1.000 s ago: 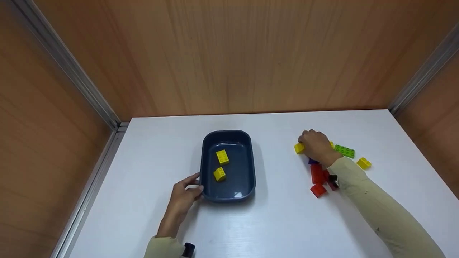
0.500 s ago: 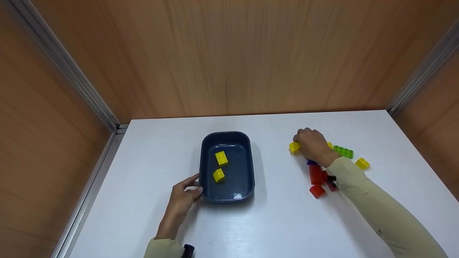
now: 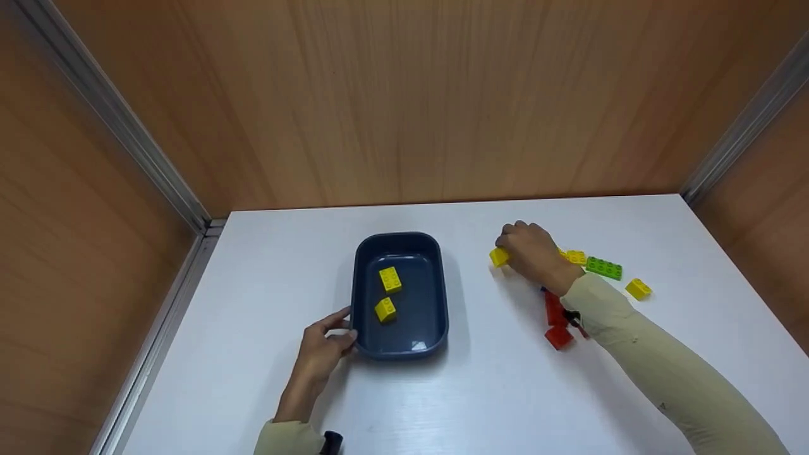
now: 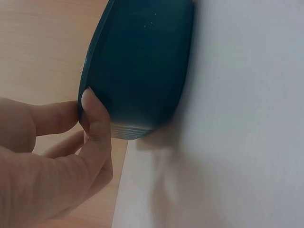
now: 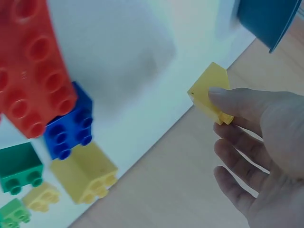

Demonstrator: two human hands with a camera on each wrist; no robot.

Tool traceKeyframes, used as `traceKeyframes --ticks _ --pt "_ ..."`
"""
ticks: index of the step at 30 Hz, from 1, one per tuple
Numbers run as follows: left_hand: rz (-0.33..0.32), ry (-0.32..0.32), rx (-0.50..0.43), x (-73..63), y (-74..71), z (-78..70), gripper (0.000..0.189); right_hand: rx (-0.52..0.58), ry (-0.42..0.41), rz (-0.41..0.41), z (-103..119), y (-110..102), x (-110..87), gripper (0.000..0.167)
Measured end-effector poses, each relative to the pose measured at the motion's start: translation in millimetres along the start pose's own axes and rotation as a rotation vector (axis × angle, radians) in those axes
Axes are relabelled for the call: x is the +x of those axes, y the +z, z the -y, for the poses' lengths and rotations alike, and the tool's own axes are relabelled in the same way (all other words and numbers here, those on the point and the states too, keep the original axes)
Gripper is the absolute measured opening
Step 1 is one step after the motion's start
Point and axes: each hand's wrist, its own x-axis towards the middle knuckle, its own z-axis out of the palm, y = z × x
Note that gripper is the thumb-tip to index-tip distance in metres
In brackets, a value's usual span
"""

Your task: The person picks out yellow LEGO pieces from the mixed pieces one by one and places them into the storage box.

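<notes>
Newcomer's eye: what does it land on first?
The blue tray, just below the head view's centre, holds two yellow bricks; the left hand grips its left side. Right of it, the right hand pinches another yellow brick. Red bricks and a green brick stand out on the table's right side.

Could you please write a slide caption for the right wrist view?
Right hand pinching a yellow brick, with blue brick and tray in view.
</notes>
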Motion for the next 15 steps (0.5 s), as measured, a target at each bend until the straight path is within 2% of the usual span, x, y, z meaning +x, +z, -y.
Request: traceKeyframes --ticks 8,15 --pt "0.007 0.014 -0.004 -0.2 0.9 -0.9 0.051 0.014 -0.058 -0.010 15.9 -8.9 6.8 0.030" --pt "0.003 0.008 -0.002 1.4 2.5 -2.5 0.051 -0.036 -0.089 -0.017 34.0 -17.1 13.5 0.031"
